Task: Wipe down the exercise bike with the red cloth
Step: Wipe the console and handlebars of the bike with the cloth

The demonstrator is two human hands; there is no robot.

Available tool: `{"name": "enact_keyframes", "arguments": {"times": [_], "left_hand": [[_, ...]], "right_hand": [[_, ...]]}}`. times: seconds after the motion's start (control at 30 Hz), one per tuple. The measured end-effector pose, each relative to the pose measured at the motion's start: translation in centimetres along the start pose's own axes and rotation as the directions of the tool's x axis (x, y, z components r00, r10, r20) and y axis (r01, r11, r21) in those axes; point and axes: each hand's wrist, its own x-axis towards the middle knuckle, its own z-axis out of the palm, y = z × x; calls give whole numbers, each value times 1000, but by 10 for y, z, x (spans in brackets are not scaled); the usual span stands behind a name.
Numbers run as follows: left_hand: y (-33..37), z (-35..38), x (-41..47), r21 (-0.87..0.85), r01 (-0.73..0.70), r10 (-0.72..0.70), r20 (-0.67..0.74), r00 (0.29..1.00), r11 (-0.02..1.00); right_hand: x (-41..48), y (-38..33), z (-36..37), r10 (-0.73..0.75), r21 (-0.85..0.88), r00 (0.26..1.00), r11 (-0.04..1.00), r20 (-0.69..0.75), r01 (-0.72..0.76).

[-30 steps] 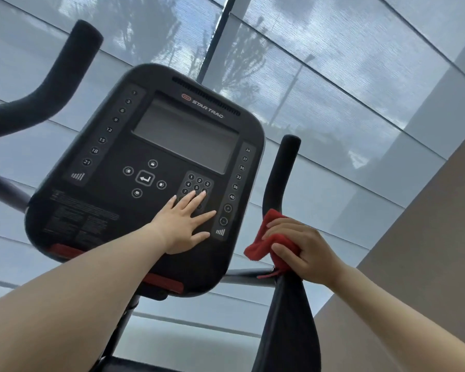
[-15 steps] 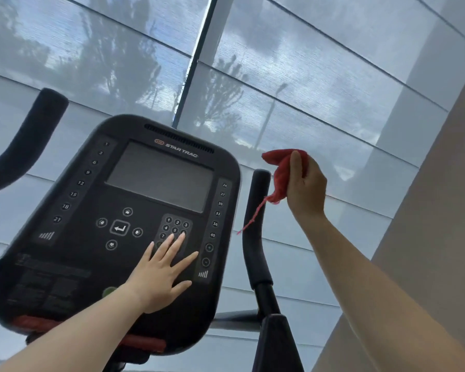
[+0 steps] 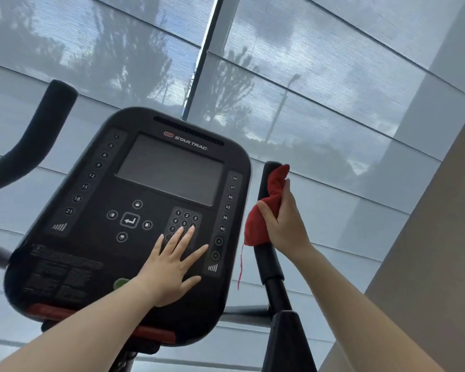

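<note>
The red cloth is clamped around the upright handlebar grip by the right hand — wrapped for wiping. Beside it, the console is steadied by 1 flat, open left hand.

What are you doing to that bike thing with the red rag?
A person is cleaning an exercise bike. Their right hand has the red cloth wrapped around the upright right handlebar, near its top, to wipe it. Their left hand lies flat and open on the black console, partly over the number keypad, probably to steady it. The console's screen is dark. A loose red thread hangs down from the cloth.
</note>
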Motion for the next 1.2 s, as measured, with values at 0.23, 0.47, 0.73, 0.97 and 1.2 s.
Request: {"name": "enact_keyframes", "arguments": {"times": [0.23,0.47,0.73,0.97,1.2], "left_hand": [[1,-6,-2,-6,5,-5,30,1000,1000],[2,-11,-2,-3,11,-11,54,998,1000],[5,-35,-4,-104,15,-9,53,999,994],[34,-76,-7,-211,-90,92,0,996,973],[55,-93,-59,-210,-47,83,167,982,977]], "right_hand": [[-28,6,-23,170,-97,969,983,181,-154],[-77,-38,-101,167,169,943,960,288,-222],[-149,-35,-43,402,-152,883,915,243,-374],[-161,-37,-51,322,-258,919,930,228,-262],[-168,-41,-62,128,-180,947,981,296,-76]]}}
